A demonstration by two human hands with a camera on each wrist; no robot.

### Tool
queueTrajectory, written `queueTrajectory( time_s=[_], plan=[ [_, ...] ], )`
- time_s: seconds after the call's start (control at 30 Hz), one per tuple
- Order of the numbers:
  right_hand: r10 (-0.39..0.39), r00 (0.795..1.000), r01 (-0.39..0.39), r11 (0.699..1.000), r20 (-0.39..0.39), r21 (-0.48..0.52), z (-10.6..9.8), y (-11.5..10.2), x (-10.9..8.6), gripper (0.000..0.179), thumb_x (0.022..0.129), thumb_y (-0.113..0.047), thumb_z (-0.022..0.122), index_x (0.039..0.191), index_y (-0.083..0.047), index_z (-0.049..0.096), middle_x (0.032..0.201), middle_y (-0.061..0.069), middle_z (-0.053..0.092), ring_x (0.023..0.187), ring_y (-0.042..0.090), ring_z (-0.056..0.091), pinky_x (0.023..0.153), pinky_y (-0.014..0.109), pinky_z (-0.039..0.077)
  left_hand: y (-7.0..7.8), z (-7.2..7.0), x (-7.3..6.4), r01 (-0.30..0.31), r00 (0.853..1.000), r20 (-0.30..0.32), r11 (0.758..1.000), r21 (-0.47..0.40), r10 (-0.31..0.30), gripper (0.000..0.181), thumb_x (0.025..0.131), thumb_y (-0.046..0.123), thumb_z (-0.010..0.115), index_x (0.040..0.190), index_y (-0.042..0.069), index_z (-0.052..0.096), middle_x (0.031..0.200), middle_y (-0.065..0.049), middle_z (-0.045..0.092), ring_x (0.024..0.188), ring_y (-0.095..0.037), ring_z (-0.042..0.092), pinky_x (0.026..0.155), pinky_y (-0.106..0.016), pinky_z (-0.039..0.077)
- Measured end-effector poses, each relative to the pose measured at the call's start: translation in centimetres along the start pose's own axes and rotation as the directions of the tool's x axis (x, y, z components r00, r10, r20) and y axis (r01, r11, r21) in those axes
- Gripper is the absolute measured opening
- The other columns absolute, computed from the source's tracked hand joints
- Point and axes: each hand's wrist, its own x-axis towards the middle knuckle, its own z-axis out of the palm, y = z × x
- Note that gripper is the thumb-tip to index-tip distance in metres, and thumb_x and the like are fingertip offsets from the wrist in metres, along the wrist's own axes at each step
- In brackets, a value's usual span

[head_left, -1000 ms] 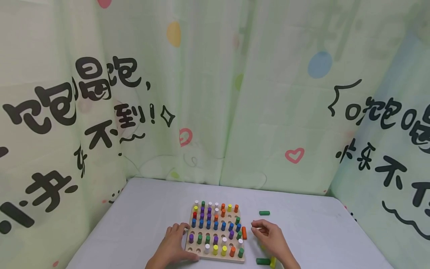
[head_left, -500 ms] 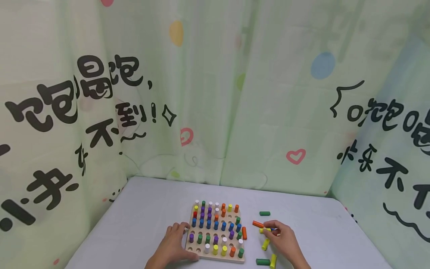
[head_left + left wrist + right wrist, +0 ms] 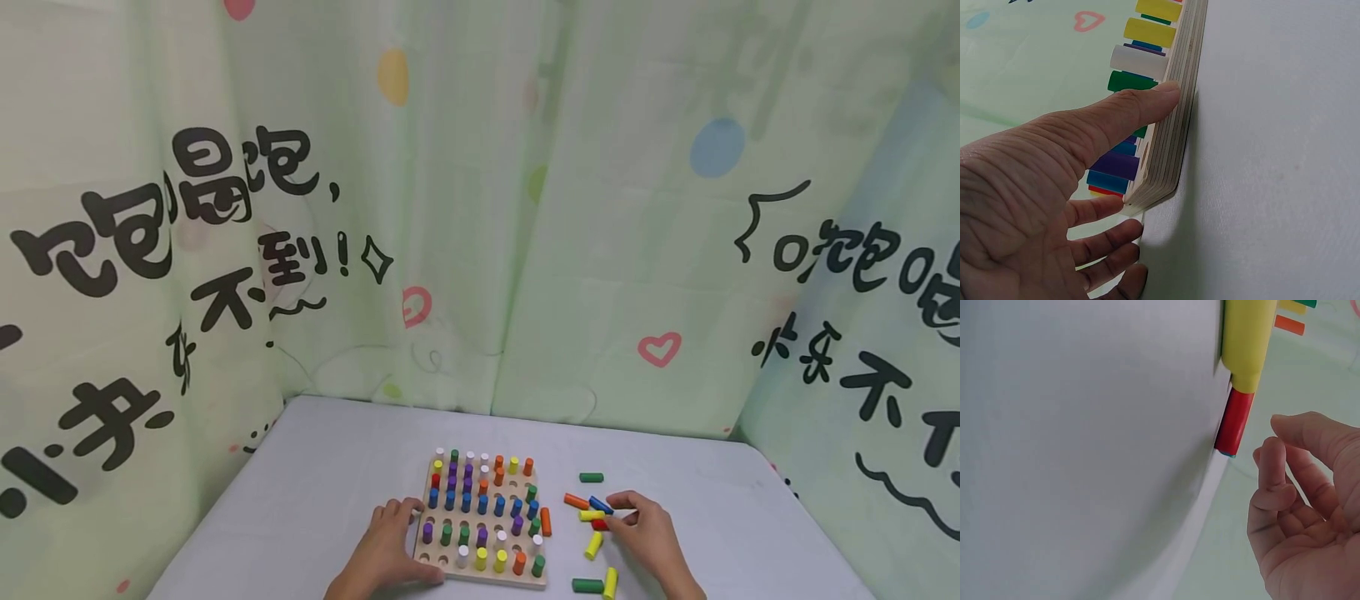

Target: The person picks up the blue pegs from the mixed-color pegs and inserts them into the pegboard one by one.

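My left hand [image 3: 386, 542] rests at the near left corner of a wooden pegboard [image 3: 480, 575]. Its thumb lies on the board's near side in the left wrist view, with the fingers spread near the corner. Coloured pegs stand upright in the board, including a row of blue ones. Over a loose group of pegs, my right hand [image 3: 647, 533] is bent, with a gap between thumb and index finger. Nearest its fingertips lie a red peg [image 3: 599, 525] and a blue peg [image 3: 601, 505]. A yellow peg [image 3: 591, 516] and an orange peg [image 3: 576, 501] lie beside them.
A green peg [image 3: 592, 477] lies farther back. Closer to me are a yellow peg [image 3: 593, 546], a green peg [image 3: 587, 586] and another yellow peg [image 3: 611, 583]. An orange peg [image 3: 546, 522] lies along the board's right side. A printed curtain [image 3: 570, 333] hangs behind the table [image 3: 360, 442].
My right hand has moved right over the loose pegs, uncovering the orange, yellow, blue and red ones. The blue peg now lies angled behind the yellow one. My left hand has stayed in place.
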Motion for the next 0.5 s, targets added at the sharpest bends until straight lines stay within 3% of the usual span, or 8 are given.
queueTrajectory(
  time_s=[0.5],
  plan=[
    [-0.057,0.998,0.061,0.993,0.039,-0.097,-0.4,0.5,1.4,0.021,0.086,-0.003,0.075,0.105,0.003,0.071,0.098,0.010,0.071,0.076,0.018,0.055,0.070,0.031,0.054,-0.2,0.0,0.1,-0.026,1.000,-0.008,1.000,-0.008,0.026,0.087,0.058,0.046,0.099,0.125,0.010,0.056,0.110,-0.008,0.054,0.104,-0.030,0.046,0.095,-0.055,0.049]
  ],
)
